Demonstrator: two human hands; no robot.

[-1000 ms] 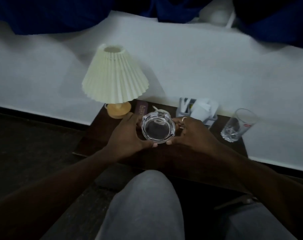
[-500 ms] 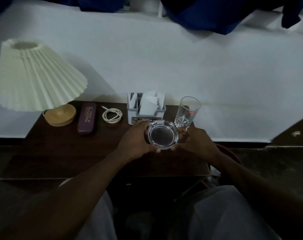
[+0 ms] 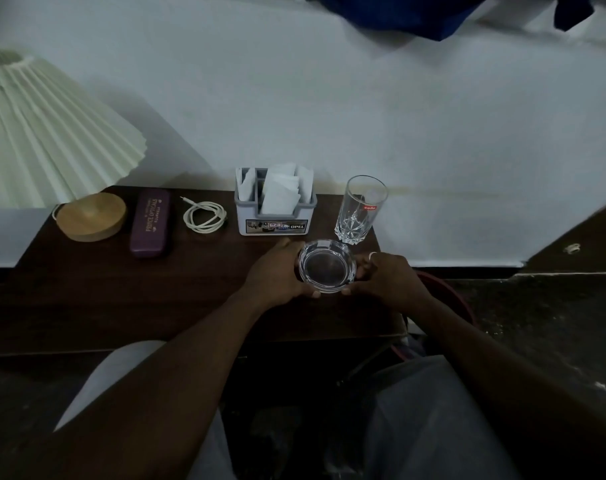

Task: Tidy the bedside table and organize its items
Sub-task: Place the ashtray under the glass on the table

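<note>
A dark brown wooden bedside table point(image 3: 121, 299) stands against a pale wall, its top dim in low light. Along the back edge, left to right, sit a round wooden lamp base point(image 3: 92, 218) under a cream pleated lampshade point(image 3: 48, 133), a purple rectangular glasses case point(image 3: 150, 223) printed with lettering, a coiled white cable point(image 3: 204, 216), a grey and white plastic organiser box point(image 3: 276, 209) stuffed with white folded papers, and a tall clear cut-glass tumbler point(image 3: 360, 209) with a red label. The round clear glass ashtray point(image 3: 326, 266) is over the right front part of the table, just in front of the tumbler, and whether it rests on the wood or is lifted cannot be told. The left hand point(image 3: 277, 271) curls around its left rim and the right hand point(image 3: 391, 278) around its right rim, both partly closed with fingertips pressed to the glass; a ring shows on a right finger. Dark blue cloth point(image 3: 416, 15) hangs at the top edge, cut off by the frame. The lampshade is cropped at the left. Right of the table a reddish round rim point(image 3: 461, 299) is mostly hidden behind the right arm. The floor point(image 3: 554, 323) at right is dark and speckled, hard to read. Grey trousered knees fill the bottom
</note>
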